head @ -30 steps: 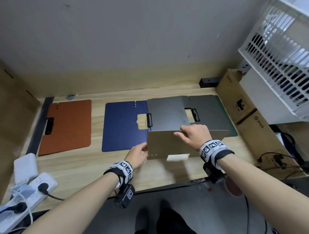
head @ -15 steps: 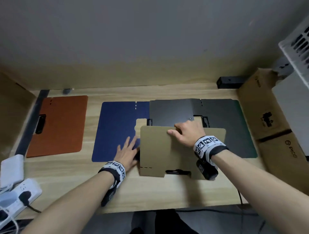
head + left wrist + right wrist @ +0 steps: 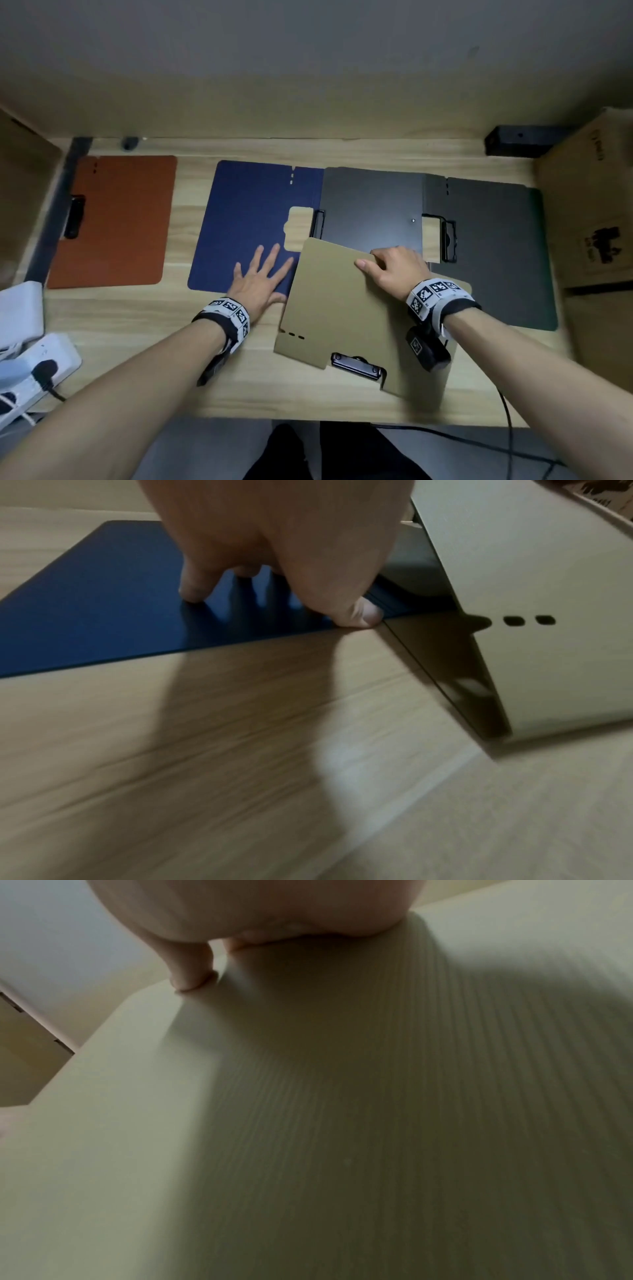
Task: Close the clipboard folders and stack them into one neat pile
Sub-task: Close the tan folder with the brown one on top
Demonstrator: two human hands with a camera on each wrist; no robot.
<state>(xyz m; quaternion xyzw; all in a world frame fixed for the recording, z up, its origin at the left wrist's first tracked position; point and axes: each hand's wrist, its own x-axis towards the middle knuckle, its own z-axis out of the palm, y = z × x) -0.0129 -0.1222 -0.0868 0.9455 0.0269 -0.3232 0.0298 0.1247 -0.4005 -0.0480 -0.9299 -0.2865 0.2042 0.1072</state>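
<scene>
A tan clipboard folder [image 3: 346,308] lies closed and skewed at the front centre of the desk, its black clip [image 3: 356,365] toward me. My right hand [image 3: 390,270] grips its far edge, thumb on top [image 3: 192,980]. In the left wrist view the tan folder [image 3: 548,588] stands slightly off the desk at its left side. My left hand [image 3: 263,274] rests flat with fingers spread on the blue folder [image 3: 246,212]. A dark grey folder [image 3: 486,257] lies open behind, overlapping the blue one's right edge. An orange folder [image 3: 116,219] lies closed at far left.
A white power strip [image 3: 37,373] and adapter [image 3: 20,311] sit at the front left. Cardboard boxes [image 3: 592,212] stand along the right edge, with a black block [image 3: 517,140] at the back right. A wall closes off the back of the desk [image 3: 137,342].
The tan folder's raised cover has come down and the folder has turned askew. My left hand left its edge and now lies flat on the blue folder.
</scene>
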